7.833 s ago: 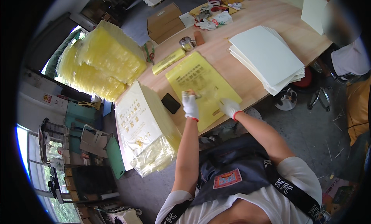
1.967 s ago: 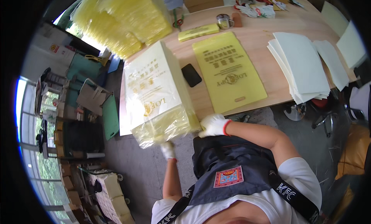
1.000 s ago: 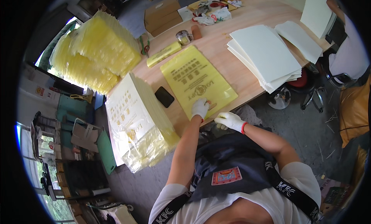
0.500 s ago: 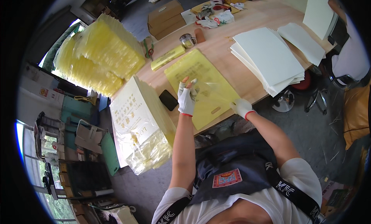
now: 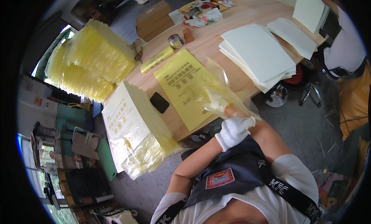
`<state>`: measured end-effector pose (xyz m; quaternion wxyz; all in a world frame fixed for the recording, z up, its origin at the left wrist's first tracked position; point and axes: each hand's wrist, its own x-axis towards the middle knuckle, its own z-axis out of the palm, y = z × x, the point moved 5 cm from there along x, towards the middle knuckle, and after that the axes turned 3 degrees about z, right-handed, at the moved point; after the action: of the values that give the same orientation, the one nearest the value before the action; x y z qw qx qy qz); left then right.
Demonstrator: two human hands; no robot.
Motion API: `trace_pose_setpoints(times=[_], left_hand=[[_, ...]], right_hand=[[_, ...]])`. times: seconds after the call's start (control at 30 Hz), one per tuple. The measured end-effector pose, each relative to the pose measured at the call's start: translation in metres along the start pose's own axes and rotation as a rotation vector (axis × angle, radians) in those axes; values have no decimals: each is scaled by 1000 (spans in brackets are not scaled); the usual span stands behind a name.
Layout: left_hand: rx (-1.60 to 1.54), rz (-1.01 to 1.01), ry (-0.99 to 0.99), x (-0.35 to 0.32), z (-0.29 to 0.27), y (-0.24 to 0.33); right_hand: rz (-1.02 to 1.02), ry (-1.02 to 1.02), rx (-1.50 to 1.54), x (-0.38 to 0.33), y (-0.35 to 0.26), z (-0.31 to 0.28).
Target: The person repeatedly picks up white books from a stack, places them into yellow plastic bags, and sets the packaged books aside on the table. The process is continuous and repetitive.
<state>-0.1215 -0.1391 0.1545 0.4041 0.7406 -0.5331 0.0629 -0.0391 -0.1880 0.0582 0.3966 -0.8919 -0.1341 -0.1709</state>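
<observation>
My left hand [image 5: 234, 132], in a white glove, is drawn back over my right forearm. Its closed fingers pinch the mouth edge of a clear plastic bag [image 5: 218, 75]. Through the film I make out my right hand [image 5: 217, 103], also gloved, reaching inside the bag; wrinkled plastic blurs its fingers. Below the bag lies a flat yellow printed stack or bag [image 5: 176, 89] with a handle slot, at the table's near edge. A black phone [image 5: 159, 102] rests just left of it.
A tall stack of cream printed bags [image 5: 129, 123] stands left, with yellow bundles [image 5: 92, 56] behind. A yellow roll [image 5: 157, 60], metal mug [image 5: 176, 41] and scissors [image 5: 139, 55] lie farther back. White board sheets [image 5: 259, 52] are piled right, near another person [image 5: 346, 46].
My left hand has come toward me and right, across my right forearm. My right hand has gone forward into the bag, which now covers it. The view has shifted slightly.
</observation>
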Motion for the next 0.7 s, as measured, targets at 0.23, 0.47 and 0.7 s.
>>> trace_pose_setpoints(times=[0.23, 0.47, 0.7], left_hand=[[-46, -544, 300, -48, -14, -129], [-404, -745, 210, -24, 24, -161], [-954, -666, 53, 26, 52, -135]], right_hand=[[380, -398, -283, -32, 22, -92], [36, 49, -796, -32, 130, -166], [-342, 105, -757, -12, 63, -189]])
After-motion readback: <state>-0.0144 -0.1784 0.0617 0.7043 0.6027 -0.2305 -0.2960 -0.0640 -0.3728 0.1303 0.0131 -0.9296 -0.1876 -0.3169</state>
